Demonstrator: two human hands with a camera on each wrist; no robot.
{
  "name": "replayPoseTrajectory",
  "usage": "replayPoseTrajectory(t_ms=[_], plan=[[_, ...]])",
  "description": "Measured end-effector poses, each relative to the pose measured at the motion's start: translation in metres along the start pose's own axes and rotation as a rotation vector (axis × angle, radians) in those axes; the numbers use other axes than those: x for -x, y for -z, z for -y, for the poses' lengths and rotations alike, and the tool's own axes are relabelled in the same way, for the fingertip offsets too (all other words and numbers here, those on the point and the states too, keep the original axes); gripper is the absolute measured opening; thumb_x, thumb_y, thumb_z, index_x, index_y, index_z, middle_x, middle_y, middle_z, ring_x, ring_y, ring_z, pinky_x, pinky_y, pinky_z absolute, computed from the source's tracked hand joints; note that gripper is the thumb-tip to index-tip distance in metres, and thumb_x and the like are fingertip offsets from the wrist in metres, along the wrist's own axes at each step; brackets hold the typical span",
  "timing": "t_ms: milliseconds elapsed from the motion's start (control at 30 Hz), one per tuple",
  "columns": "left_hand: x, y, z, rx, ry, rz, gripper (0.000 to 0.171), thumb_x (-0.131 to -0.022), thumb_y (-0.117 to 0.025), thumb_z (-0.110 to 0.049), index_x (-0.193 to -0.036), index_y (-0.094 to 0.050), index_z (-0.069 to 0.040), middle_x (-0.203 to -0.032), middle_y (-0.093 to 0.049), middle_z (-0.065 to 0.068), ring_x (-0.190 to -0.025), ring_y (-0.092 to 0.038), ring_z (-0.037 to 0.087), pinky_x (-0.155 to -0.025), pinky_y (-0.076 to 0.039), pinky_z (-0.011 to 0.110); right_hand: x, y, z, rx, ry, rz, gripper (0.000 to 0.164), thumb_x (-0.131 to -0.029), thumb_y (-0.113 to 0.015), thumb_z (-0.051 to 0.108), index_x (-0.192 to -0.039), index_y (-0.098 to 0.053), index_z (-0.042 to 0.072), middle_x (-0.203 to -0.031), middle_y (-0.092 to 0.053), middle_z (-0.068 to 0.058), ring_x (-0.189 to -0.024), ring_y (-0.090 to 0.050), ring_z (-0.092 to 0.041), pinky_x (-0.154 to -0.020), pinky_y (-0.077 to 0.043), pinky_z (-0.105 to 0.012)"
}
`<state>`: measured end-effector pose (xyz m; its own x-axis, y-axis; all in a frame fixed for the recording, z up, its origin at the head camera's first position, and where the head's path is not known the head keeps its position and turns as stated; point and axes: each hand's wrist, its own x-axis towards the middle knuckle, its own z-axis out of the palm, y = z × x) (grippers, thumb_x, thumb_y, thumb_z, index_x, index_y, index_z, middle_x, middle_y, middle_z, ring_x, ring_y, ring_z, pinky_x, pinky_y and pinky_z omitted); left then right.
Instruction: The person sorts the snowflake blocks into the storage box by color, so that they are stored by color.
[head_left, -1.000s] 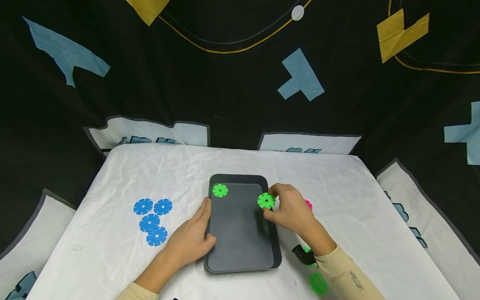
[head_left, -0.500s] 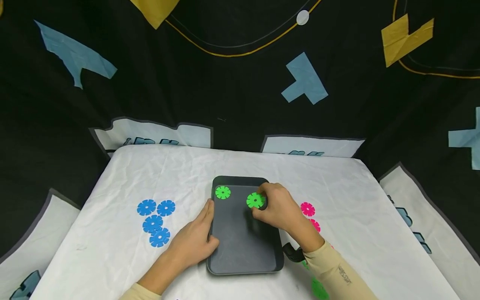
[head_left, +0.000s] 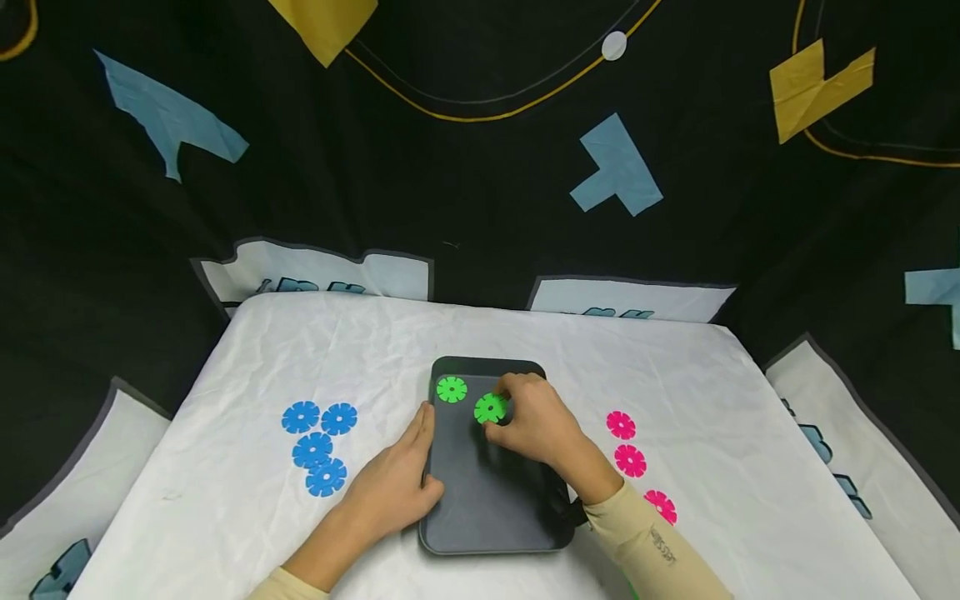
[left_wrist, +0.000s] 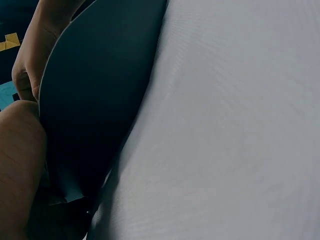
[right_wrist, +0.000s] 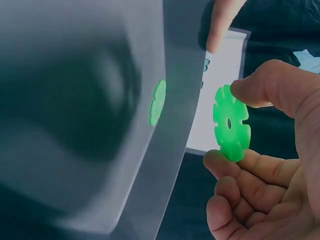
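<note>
My right hand [head_left: 540, 425] pinches a green notched plastic disc [head_left: 491, 408] between thumb and fingertips, above the far half of a dark grey tray [head_left: 465, 500]. In the right wrist view this disc [right_wrist: 237, 135] is seen at an angle, its small centre slot showing. Another green disc [head_left: 452, 389] lies inside the tray at the far left corner. My left hand [head_left: 393, 492] rests against the tray's left side, fingers straight along the outer wall and thumb at the rim. The left wrist view shows the tray wall [left_wrist: 100, 75] close up.
Several blue notched discs [head_left: 311, 450] lie on the white cloth [head_left: 225, 517] left of the tray. Three pink discs [head_left: 630, 460] show to its right. A sliver of green [head_left: 630, 587] peeks out beside the right sleeve. A black curtain [head_left: 480, 200] hangs behind the table.
My right hand has moved left over the tray with the green disc, towards the one in the corner. More pink discs are uncovered. The left hand keeps its place on the tray.
</note>
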<state>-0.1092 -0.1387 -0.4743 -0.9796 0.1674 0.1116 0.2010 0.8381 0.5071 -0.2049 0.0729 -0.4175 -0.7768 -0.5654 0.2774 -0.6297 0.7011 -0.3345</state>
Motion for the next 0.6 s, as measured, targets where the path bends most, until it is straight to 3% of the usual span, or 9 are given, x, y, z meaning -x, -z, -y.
replayPoseTrajectory(t_ms=[167,600], plan=[[0.0,0.0,0.0,-0.009,0.0,0.003,0.093,-0.075,-0.061,-0.022,-0.155,-0.017,-0.001,-0.16,-0.018,0.013,-0.104,-0.054,0.009,-0.075,-0.047,0.026,-0.006,-0.008,0.003,0.008,0.022,0.013,0.036,-0.07,-0.081,0.031,-0.096,-0.068,0.009,-0.084,-0.064,0.004,-0.081,-0.054,-0.013,-0.066,-0.047,-0.026],[0.0,0.0,0.001,-0.021,-0.021,-0.006,0.093,-0.074,-0.061,-0.022,-0.154,-0.018,0.001,-0.159,-0.02,0.016,-0.105,-0.054,0.011,-0.079,-0.048,0.029,-0.024,-0.04,0.008,-0.043,0.066,0.094,0.038,-0.072,-0.081,0.03,-0.1,-0.072,0.006,-0.086,-0.069,0.002,-0.071,-0.057,-0.006,-0.063,-0.048,-0.023]])
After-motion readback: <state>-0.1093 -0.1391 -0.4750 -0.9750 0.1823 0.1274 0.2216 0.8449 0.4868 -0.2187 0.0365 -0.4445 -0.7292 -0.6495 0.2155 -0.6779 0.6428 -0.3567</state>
